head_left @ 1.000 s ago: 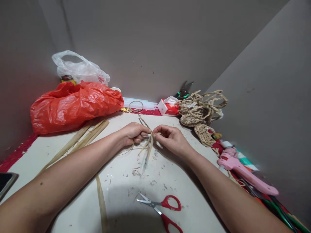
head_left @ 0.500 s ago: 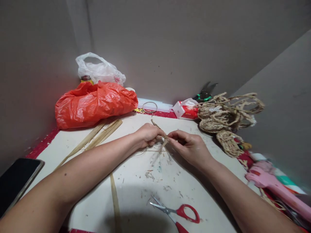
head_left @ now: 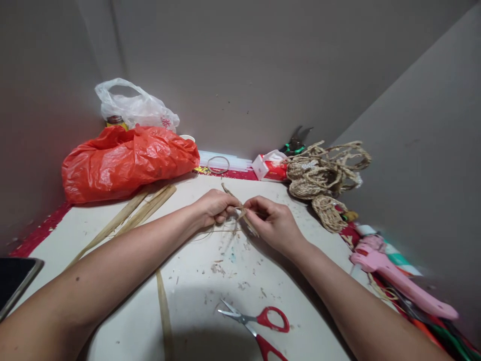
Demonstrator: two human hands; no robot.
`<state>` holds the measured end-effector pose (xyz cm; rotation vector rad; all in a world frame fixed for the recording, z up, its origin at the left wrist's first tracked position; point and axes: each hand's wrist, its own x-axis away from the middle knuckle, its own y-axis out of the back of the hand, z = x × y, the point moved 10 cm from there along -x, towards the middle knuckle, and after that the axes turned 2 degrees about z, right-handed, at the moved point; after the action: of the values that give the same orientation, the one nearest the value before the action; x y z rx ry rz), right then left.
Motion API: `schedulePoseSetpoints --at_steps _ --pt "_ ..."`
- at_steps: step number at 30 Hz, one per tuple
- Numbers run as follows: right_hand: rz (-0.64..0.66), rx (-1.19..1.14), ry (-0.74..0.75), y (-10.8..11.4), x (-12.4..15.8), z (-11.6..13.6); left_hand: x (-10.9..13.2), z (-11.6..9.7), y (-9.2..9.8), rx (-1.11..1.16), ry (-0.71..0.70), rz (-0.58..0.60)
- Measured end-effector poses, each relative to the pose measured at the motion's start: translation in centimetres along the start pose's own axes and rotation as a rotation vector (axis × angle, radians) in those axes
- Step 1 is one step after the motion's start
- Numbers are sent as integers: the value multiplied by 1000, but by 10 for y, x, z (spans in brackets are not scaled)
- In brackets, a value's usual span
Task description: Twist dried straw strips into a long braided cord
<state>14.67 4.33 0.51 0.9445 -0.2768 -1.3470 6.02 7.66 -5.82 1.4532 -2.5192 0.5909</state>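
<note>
Both hands meet above the middle of the white board (head_left: 195,301). My left hand (head_left: 216,206) is closed on a thin dried-leaf strand (head_left: 228,190), whose stiff end pokes up past the fingers. With thumb and forefinger, my right hand (head_left: 272,220) pinches the same strand close beside the left fingertips, and a frayed flap (head_left: 251,226) hangs below. Fine loose fibres trail under the left hand. Nearer me lie red-handled scissors (head_left: 246,318), their blades slightly apart and pointing left. Flat dried strips (head_left: 146,213) lie partly under my left forearm.
An orange plastic bag (head_left: 130,163) and a clear bag (head_left: 137,108) stand back left. Coiled straw rope (head_left: 319,175), a tissue pack (head_left: 271,165) and pruning shears (head_left: 296,142) sit back right. A pink glue gun (head_left: 398,278) lies right, a phone (head_left: 17,281) left.
The whole view has shifted, so things appear further left. My right fingers have moved slightly over the strand, and the frayed flap now points down to the right. The left hand keeps its grip.
</note>
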Motion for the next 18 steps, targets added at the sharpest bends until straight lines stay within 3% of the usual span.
schedulePoseSetpoints --at_steps 11,18 --pt "150 -462 -248 -15 -1 -15 1 -1 -6 -10 52 83" --pt "114 -427 -266 -11 0 -18 1 -1 -6 -29 70 111"
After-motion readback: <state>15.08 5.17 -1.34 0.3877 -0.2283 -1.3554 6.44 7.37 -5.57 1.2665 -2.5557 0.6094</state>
